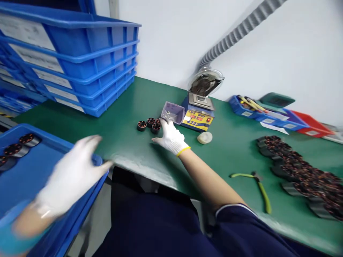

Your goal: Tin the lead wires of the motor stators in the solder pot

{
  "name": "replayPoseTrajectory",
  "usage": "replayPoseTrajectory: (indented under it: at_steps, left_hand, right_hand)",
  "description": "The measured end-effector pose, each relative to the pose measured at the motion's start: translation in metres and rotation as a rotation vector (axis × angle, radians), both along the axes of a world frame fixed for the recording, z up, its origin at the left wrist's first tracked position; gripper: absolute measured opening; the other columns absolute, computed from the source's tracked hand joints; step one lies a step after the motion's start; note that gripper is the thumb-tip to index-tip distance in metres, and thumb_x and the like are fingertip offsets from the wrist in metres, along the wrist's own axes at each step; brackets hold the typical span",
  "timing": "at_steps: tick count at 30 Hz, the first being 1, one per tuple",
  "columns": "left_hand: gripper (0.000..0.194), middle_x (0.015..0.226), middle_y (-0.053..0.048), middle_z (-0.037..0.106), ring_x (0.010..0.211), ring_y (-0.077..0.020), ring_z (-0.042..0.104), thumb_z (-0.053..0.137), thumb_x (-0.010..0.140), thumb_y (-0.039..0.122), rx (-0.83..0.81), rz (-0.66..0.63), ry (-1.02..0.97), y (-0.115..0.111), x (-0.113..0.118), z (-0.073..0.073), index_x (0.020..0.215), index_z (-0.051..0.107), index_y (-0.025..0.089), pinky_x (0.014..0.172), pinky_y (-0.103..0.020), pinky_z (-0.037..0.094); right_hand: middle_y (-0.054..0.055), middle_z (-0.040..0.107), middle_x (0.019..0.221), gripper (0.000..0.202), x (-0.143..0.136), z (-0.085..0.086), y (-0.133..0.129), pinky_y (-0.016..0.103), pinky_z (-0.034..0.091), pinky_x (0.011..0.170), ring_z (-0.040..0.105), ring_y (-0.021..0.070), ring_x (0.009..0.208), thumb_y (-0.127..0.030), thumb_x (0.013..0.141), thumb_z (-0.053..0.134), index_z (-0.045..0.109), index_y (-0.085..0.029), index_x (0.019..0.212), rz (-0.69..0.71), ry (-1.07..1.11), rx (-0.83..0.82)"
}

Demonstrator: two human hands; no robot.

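My right hand (171, 137), in a white glove with a yellow cuff edge, reaches over the green bench. Its thumb and fingers are apart around the near side of a small cluster of round black motor stators with copper windings (150, 122). The fingertips partly cover the rearmost stator, and whether they touch it I cannot tell. My left hand (71, 175), also white-gloved and blurred by motion, hovers over the right part of a blue tray (40, 185). Its fingers are stretched out, thumb apart, with nothing in them. Several similar stators (16, 150) lie in that tray's left side.
Behind the cluster stand a small purple bin (173, 112) and a yellow-fronted heating unit (198, 117) under an extraction hose (241, 30). Stacked blue crates (91, 67) rise at left. Green-handled cutters (264, 194) and a long row of stators (302, 171) lie right.
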State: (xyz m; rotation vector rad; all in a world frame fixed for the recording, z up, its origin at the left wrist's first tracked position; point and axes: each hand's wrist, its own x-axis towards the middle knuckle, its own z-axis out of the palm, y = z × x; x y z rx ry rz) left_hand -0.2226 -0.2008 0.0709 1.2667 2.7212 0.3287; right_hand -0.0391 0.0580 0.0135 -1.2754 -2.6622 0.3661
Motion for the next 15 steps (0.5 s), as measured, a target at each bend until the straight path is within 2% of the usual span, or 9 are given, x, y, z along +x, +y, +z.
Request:
replayPoseTrajectory:
  at_steps: [4, 6, 7, 9, 11, 13, 15]
  left_hand:
    - [0.069, 0.154, -0.011, 0.045, 0.125, -0.0316, 0.061, 0.062, 0.085, 0.047, -0.007, -0.248, -0.031, 0.122, 0.025, -0.019, 0.147, 0.042, 0.025, 0.103, -0.037, 0.052]
    - [0.065, 0.142, -0.015, 0.053, 0.114, -0.0313, 0.067, 0.063, 0.083, 0.046, -0.063, -0.273, -0.049, 0.170, 0.030, -0.032, 0.142, 0.046, 0.022, 0.095, -0.038, 0.055]
    - [0.061, 0.137, -0.016, 0.054, 0.110, -0.0315, 0.068, 0.063, 0.083, 0.045, -0.079, -0.274, -0.054, 0.187, 0.031, -0.038, 0.137, 0.049, 0.021, 0.092, -0.039, 0.056]
    - [0.050, 0.132, -0.020, 0.054, 0.106, -0.0333, 0.069, 0.064, 0.083, 0.040, -0.091, -0.261, -0.058, 0.208, 0.031, -0.047, 0.127, 0.055, 0.017, 0.090, -0.042, 0.056]
    - [0.043, 0.133, -0.023, 0.052, 0.106, -0.0346, 0.069, 0.061, 0.085, 0.034, -0.091, -0.240, -0.068, 0.214, 0.033, -0.050, 0.123, 0.056, 0.013, 0.090, -0.045, 0.056]
    - [0.038, 0.133, -0.023, 0.053, 0.106, -0.0326, 0.069, 0.055, 0.089, 0.029, -0.084, -0.221, -0.089, 0.212, 0.037, -0.048, 0.123, 0.056, 0.012, 0.089, -0.043, 0.056]
    - [0.032, 0.125, -0.019, 0.061, 0.104, -0.0282, 0.070, 0.049, 0.094, 0.029, -0.074, -0.222, -0.122, 0.210, 0.043, -0.044, 0.121, 0.058, 0.015, 0.087, -0.038, 0.057]
  right_hand:
    - [0.015, 0.045, 0.150, 0.089, -0.006, -0.003, 0.029, 0.049, 0.055, 0.091, 0.064, 0.0376, 0.115, -0.054, 0.076, 0.072, 0.034, -0.030, 0.153, 0.049, -0.121, -0.004]
    - [0.015, 0.047, 0.147, 0.085, -0.009, -0.004, 0.035, 0.047, 0.056, 0.087, 0.067, 0.0361, 0.110, -0.052, 0.079, 0.069, 0.033, -0.031, 0.153, 0.077, -0.141, 0.030]
    - [0.015, 0.047, 0.146, 0.083, -0.012, -0.005, 0.038, 0.046, 0.056, 0.085, 0.068, 0.0356, 0.108, -0.052, 0.080, 0.068, 0.033, -0.032, 0.153, 0.088, -0.154, 0.040]
    - [0.015, 0.046, 0.146, 0.082, -0.019, -0.004, 0.046, 0.044, 0.056, 0.083, 0.069, 0.0351, 0.105, -0.052, 0.081, 0.066, 0.032, -0.036, 0.153, 0.143, -0.199, 0.025]
    - [0.014, 0.049, 0.143, 0.081, -0.026, -0.003, 0.055, 0.043, 0.055, 0.082, 0.070, 0.0350, 0.105, -0.052, 0.081, 0.065, 0.032, -0.038, 0.154, 0.223, -0.264, -0.011]
    - [0.015, 0.055, 0.135, 0.076, -0.027, -0.005, 0.063, 0.042, 0.054, 0.081, 0.070, 0.0346, 0.103, -0.051, 0.083, 0.063, 0.038, -0.033, 0.152, 0.298, -0.318, -0.027]
    - [0.017, 0.061, 0.126, 0.070, -0.024, -0.015, 0.075, 0.042, 0.053, 0.081, 0.071, 0.0332, 0.098, -0.052, 0.084, 0.061, 0.047, -0.023, 0.145, 0.335, -0.333, -0.008]
